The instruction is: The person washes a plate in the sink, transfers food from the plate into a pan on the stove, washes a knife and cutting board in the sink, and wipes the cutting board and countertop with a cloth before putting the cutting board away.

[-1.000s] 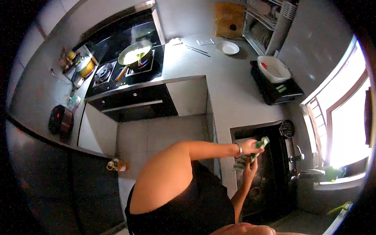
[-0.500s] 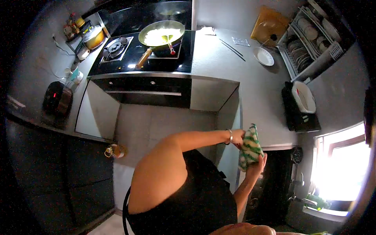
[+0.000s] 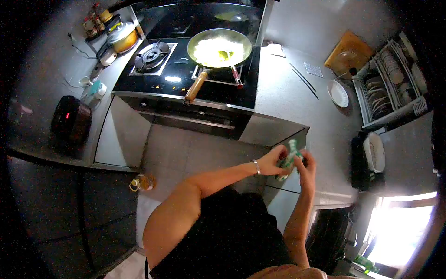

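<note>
A green-and-white striped cloth [image 3: 292,152] is bunched up between my two hands, held over the edge of the right-hand counter. My left hand [image 3: 272,161], with a silver bangle at the wrist, has its fingers closed on the cloth's left side. From the other side my right hand [image 3: 307,168] pinches it. Parts of the cloth are hidden behind the fingers. On the stove, a pan [image 3: 203,48] with a wooden handle holds pale food, washed out by glare, and a red-handled utensil [image 3: 237,78] rests in it.
Chopsticks [image 3: 303,80] and a white bowl [image 3: 338,94] lie on the right counter, beside a dish rack [image 3: 389,83]. A yellow pot [image 3: 124,41] stands left of the stove. An oil bottle [image 3: 143,182] is on the floor at the left.
My hands have shifted up, closer to the counter corner, and the cloth has gone from spread out to bunched. The view has turned, so the stove sits further right.
</note>
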The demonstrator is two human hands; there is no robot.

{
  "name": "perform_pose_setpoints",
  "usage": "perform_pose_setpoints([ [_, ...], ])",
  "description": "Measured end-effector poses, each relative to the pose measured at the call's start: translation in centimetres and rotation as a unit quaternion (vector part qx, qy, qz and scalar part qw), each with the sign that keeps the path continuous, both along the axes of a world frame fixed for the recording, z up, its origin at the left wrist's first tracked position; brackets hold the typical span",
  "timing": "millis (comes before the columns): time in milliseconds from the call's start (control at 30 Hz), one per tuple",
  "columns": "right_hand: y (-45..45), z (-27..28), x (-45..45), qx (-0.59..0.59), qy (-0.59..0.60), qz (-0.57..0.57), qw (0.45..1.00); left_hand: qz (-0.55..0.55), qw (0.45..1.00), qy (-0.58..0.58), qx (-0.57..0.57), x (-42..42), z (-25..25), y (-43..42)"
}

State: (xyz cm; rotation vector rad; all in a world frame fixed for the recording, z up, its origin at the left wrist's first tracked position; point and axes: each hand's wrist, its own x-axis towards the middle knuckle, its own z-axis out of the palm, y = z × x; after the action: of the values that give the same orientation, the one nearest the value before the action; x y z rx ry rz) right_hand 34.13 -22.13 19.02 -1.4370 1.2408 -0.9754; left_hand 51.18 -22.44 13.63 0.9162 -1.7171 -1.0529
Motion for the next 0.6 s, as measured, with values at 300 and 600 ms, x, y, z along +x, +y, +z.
perform_pose_setpoints([
  [300, -4.4, -6.8, 4.5, 0.283, -0.356, -0.080, 0.887, -0.008, 0.991, -0.065, 0.117, 2.2, 1.4, -5.0],
  [600, -18.0, -7.8, 4.2, 0.155, -0.138, 0.062, 0.976, 0.063, 0.955, 0.094, 0.275, 7.5, -8.0, -8.6],
])
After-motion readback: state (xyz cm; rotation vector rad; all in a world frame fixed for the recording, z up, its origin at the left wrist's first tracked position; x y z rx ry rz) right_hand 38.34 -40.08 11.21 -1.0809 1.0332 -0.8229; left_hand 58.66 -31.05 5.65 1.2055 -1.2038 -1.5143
